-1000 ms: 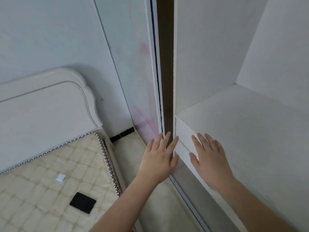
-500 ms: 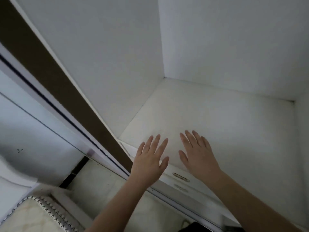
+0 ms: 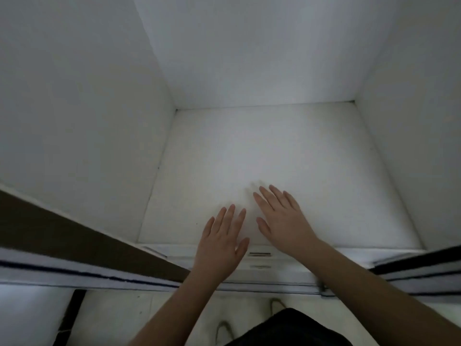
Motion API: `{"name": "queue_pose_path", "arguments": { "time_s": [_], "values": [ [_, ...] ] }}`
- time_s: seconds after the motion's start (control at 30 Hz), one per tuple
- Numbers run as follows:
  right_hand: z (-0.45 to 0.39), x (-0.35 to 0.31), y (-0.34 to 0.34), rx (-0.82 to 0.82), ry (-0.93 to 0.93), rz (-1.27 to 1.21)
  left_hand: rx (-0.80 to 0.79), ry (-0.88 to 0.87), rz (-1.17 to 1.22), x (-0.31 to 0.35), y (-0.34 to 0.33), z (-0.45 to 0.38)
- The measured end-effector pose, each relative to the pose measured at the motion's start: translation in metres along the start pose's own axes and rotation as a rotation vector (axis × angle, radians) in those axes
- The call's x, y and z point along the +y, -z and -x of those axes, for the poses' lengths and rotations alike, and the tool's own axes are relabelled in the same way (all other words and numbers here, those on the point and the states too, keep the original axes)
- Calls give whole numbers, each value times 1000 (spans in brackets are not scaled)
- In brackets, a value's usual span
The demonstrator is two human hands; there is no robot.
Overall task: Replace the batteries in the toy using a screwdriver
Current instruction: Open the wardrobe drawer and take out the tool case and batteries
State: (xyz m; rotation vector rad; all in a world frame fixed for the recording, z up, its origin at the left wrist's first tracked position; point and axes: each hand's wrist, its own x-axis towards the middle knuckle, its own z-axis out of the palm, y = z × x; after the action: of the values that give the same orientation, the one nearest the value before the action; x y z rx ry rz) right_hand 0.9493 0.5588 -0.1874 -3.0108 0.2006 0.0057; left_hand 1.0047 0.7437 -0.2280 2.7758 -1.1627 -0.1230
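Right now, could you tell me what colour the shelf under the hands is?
White; the shelf shows best in the head view.

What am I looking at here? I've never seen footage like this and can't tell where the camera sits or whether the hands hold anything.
The camera is worn on a person's head, looking forward and down, so you see their own two bare arms. The left hand and right hand reach with straight, spread fingers over a white cabinet shelf, holding nothing. No toy, screwdriver or batteries show. Below the shelf's front edge are slim drawer handles. At the bottom you see the pale floor and the person's dark clothing.
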Motion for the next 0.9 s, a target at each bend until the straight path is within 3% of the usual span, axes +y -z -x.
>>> {"name": "queue_pose_path", "arguments": {
  "time_s": [0.27, 0.43, 0.5, 0.6, 0.73, 0.9],
  "values": [
    [46, -39, -15, 155, -117, -64, 31, -264, 96, -23, -17, 27],
    [81, -45, -28, 318, -80, -116, 111, -467, 182, -23, -26, 48],
    [95, -44, -43, 265, -83, -121, 86, -531, 186, -24, -32, 54],
    [104, -34, -70, 46, -196, -240, -46, -507, 200, -27, -50, 62],
    [97, -20, -90, -214, -549, -650, -183, -318, 222, -30, -73, 69],
    [81, -17, -100, -331, -781, -966, -209, -125, 331, -17, -74, 61]
  ]
}}
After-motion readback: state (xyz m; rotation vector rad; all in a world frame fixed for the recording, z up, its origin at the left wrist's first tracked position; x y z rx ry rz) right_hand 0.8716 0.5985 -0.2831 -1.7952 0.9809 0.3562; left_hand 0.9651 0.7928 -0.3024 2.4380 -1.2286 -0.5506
